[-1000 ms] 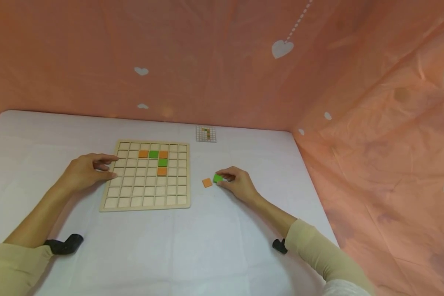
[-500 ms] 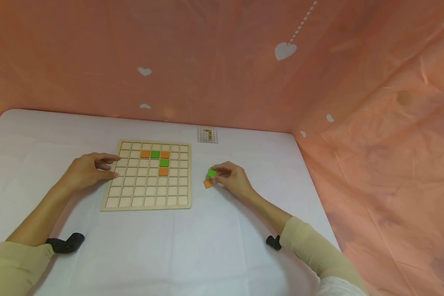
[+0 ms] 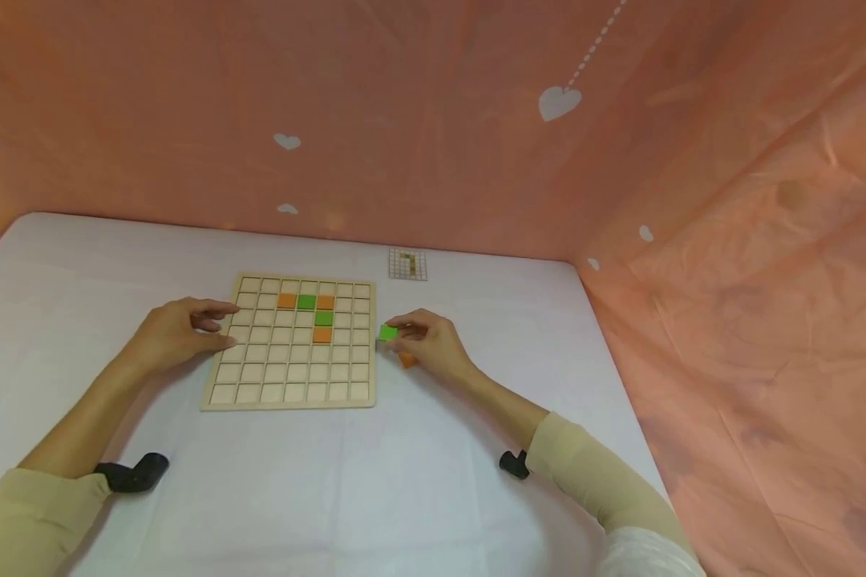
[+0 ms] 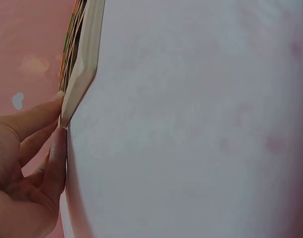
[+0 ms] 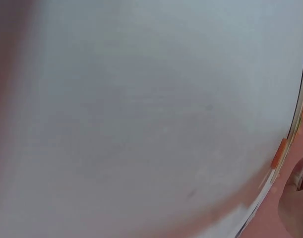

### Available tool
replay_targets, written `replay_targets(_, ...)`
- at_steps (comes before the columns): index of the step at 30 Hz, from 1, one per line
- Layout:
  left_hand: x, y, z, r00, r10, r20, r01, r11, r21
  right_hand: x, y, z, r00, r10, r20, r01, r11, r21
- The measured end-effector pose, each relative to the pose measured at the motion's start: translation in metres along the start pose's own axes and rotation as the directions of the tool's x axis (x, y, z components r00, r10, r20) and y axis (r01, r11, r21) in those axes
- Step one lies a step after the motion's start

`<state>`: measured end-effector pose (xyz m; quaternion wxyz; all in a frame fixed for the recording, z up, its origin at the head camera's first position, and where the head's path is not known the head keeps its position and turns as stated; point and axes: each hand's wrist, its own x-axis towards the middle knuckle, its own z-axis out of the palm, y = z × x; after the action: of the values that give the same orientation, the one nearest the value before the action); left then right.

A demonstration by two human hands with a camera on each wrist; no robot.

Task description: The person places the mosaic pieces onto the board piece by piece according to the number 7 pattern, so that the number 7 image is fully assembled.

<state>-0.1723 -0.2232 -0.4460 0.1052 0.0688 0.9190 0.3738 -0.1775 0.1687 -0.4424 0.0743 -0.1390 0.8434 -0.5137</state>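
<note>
A pale wooden grid board (image 3: 289, 406) lies on the table, with three orange tiles and two green tiles in its cells. Spread fingers of my left hand (image 3: 173, 338) rest at the board's left edge; in the left wrist view, the thumb and a fingertip touch the board's rim (image 4: 83, 67). My right hand (image 3: 436, 344) pinches a green square tile (image 3: 387, 332) between thumb and fingers, just off the board's right edge. Partly hidden below that hand lies a loose orange tile (image 3: 408, 360). The right wrist view catches only part of the right hand (image 5: 294, 203).
Behind and right of the board lies a small card (image 3: 407, 264) printed with a coloured grid. White cloth (image 3: 404, 481) covers the table. An orange curtain with white hearts (image 3: 433, 120) stands along the back and right side.
My right hand has carried the green tile left from beside the loose orange tile to the board's right edge. The left hand has stayed at the board.
</note>
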Motion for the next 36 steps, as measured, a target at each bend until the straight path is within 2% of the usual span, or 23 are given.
replay_targets(9, 0.003, 0.003, -0.002, 1.000, 0.009, -0.007, -0.008, 1.000, 0.028, 0.010, -0.007, 0.015, 0.999, 0.025, 0.042, -0.027, 0.999, 0.045)
replay_targets(15, 0.003, 0.007, -0.001, 1.000, 0.011, -0.009, -0.011, 0.999, 0.037, 0.017, -0.012, 0.029, 0.997, -0.049, 0.052, 0.049, 0.999, -0.015)
replay_targets(21, 0.002, 0.005, -0.001, 1.000, 0.017, -0.023, -0.016, 0.999, 0.044, 0.024, -0.018, 0.045, 0.987, -0.126, 0.097, 0.133, 0.989, -0.068)
replay_targets(25, 0.003, 0.005, -0.001, 0.999, 0.033, -0.026, -0.032, 0.998, 0.053, 0.025, -0.021, 0.054, 0.982, -0.137, 0.132, 0.153, 0.981, -0.116)
replay_targets(31, 0.002, 0.007, -0.001, 1.000, 0.010, -0.011, -0.010, 0.999, 0.051, 0.023, -0.025, 0.064, 0.980, -0.124, 0.156, 0.156, 0.966, -0.208)
replay_targets(36, 0.001, 0.007, -0.001, 0.999, 0.023, -0.024, -0.021, 0.998, 0.052, 0.022, -0.025, 0.069, 0.972, -0.164, 0.166, 0.201, 0.952, -0.233)
